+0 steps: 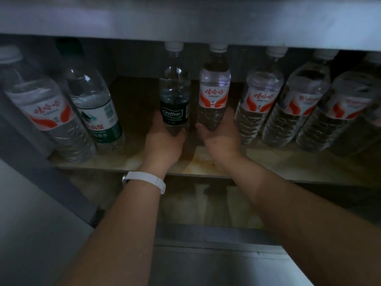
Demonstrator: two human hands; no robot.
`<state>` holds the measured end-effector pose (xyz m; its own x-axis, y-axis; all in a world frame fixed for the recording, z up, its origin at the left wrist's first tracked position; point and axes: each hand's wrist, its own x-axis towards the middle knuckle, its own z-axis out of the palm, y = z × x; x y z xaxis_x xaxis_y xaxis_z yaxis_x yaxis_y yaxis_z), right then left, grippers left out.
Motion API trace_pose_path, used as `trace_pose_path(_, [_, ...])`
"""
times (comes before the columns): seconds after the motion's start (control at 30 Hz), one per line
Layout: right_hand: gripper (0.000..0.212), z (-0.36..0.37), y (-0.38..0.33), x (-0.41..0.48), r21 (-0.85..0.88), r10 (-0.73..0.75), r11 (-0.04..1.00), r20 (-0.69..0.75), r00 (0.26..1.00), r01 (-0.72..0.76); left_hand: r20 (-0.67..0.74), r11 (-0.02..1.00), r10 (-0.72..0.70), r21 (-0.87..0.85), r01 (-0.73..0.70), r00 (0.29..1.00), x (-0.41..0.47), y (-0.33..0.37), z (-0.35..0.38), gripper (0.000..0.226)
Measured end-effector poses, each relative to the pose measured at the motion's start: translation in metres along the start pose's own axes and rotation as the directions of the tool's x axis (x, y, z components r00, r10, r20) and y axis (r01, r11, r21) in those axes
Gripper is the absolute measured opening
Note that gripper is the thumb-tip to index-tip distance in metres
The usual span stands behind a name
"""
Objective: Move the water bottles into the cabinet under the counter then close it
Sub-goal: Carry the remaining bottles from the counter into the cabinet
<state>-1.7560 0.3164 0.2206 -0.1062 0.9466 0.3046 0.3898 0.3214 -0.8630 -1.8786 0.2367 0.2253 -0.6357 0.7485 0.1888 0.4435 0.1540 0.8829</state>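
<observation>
Fingers [156, 119] of our left hand [165, 141] are curling round the base of the green bottle [175, 93]; our right hand [221, 139] is clasping the red bottle [214, 89] likewise. We are gripping low to keep both upright in the shelf [288, 164] gap between the left pair [47, 112] and the right row [259, 100], inside the cabinet [132, 62]. Closing is waiting, we judge, until we are letting go.
</observation>
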Motion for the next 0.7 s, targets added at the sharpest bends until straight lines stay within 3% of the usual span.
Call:
trace_pose_path(0.2, [0.075,-0.017,-0.013,-0.012,0.077,0.007,0.997,0.120,0.993,-0.016,0.028,0.999,-0.003,0.045,0.001,1.000,-0.008,-0.005,-0.011,0.063])
trace_pose_path(0.3, [0.081,-0.024,-0.023,-0.035,0.122,0.003,0.992,0.034,0.999,-0.007,-0.024,0.995,0.064,0.072,-0.062,0.998,-0.025,-0.013,-0.031,0.065])
trace_pose_path(0.43, [0.065,-0.022,-0.043,-0.070,0.131,-0.133,0.982,-0.015,0.991,0.134,-0.225,0.988,0.138,0.099,-0.118,0.965,-0.037,-0.022,-0.067,0.054])
trace_pose_path(0.57, [0.051,0.000,-0.066,-0.080,0.126,-0.173,0.980,0.178,0.969,0.152,-0.469,0.996,0.088,0.039,-0.079,0.879,-0.045,-0.029,-0.105,0.031])
trace_pose_path(0.7, [0.046,0.033,-0.086,-0.084,0.114,-0.229,0.972,0.282,0.932,0.205,-0.610,0.995,0.052,0.103,0.014,0.791,-0.057,-0.048,-0.135,0.041])
